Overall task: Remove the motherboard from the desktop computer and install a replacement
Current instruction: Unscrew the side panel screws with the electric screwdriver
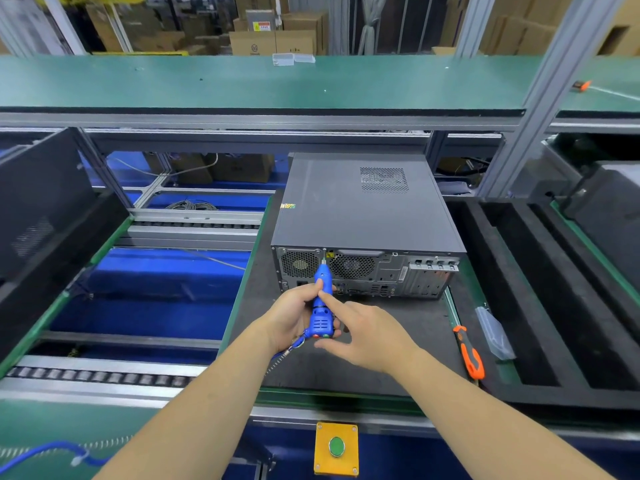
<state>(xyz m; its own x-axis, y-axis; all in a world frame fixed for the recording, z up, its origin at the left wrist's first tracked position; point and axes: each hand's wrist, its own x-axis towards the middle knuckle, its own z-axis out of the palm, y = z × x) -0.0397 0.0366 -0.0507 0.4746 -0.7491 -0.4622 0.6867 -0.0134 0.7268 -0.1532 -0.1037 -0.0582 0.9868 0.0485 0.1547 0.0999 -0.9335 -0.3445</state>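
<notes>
Desktop computer [363, 216]: flat on dark mat [381, 341], cover on, rear panel facing the person. Blue electric screwdriver [322, 306]: directly in front of the computer's rear panel, bit tip at a screw near the panel's top edge, between the two round fan grilles. Left hand [294, 317]: in front of the computer, fingers curled round the screwdriver body. Right hand [363, 334]: just right of the screwdriver, fingers apart, index fingertip touching the tool body, nothing gripped. Orange-handled screwdriver [469, 355]: on the mat, right of and nearer than the computer. Yellow box with green push-button [336, 446]: on the bench edge, well in front of the computer.
</notes>
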